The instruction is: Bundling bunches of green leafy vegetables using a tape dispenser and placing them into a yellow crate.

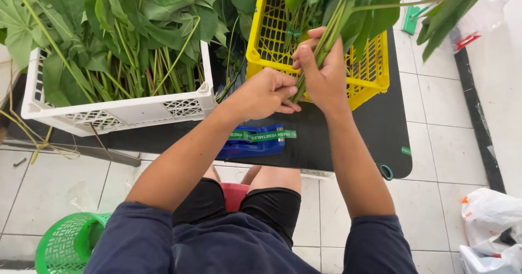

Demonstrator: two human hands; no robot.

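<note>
Right hand (pixel 324 70) clamped around bundle of long green leafy stems (pixel 326 40), left hand (pixel 268 91) fingers pinched at stem base just below; best kept tight, ends aligned, above yellow plastic lattice crate (pixel 375 72).

A blue tape dispenser (pixel 251 142) sat on the black mat near the table's front edge, with a green printed label tape (pixel 265 136) (pale lettering along it) drawn out flat to its right. A small green sticker (pixel 406 151) lay on the mat's right edge. White plastic bags (pixel 491 219) slumped on the tiled floor at lower right.
</note>
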